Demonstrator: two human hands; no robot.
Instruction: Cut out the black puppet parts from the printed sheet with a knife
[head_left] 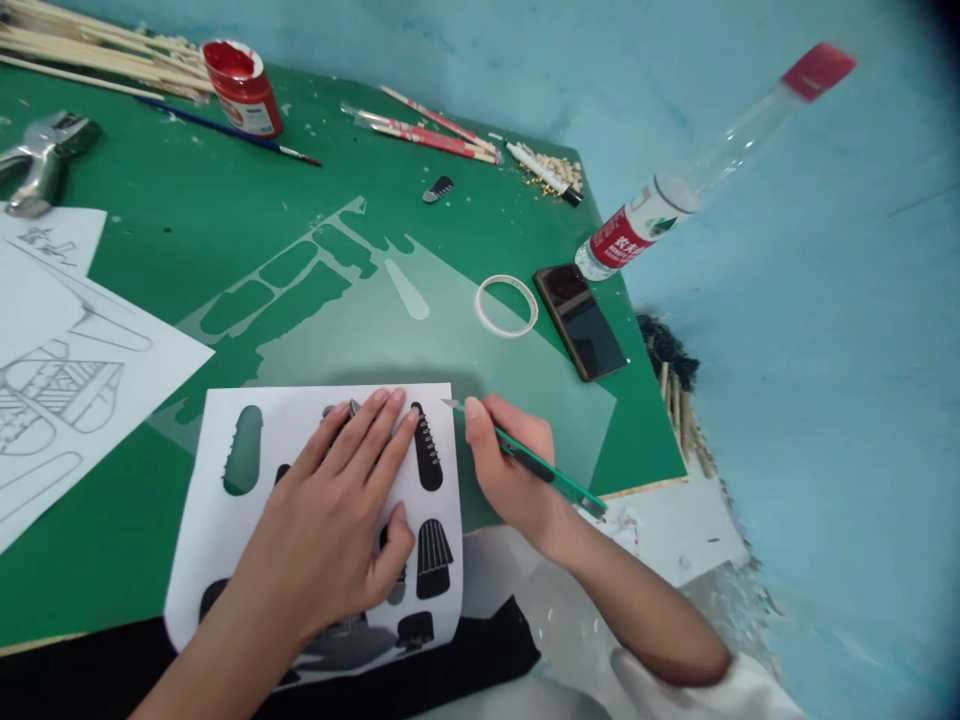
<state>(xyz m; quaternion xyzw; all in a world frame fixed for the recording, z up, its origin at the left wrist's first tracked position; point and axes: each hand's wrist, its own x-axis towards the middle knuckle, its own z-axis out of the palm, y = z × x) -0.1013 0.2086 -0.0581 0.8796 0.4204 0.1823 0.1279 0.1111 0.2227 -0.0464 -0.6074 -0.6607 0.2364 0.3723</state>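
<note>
My left hand (337, 510) lies flat, fingers stretched out, on a white sheet (285, 540) printed with black shapes. One rounded shape at the sheet's left is cut out, with green showing through. In my right hand (517, 460) is a green utility knife (559, 482), gripped like a pen. Its blade tip is at the sheet's upper right corner, beside a long black printed shape (429, 450); whether it touches the paper I cannot tell. Under the sheet and beyond it spreads a translucent plastic sheet (360, 340) with several pieces cut out.
Toward the right are a roll of tape (480, 310), a phone (581, 325) and a bottle (622, 240). Farther back stand a red paint jar (251, 105), a paintbrush (225, 128), wooden sticks (97, 55) and a marker (541, 172). Drawings (67, 390) and a metal hole punch (45, 160) lie left.
</note>
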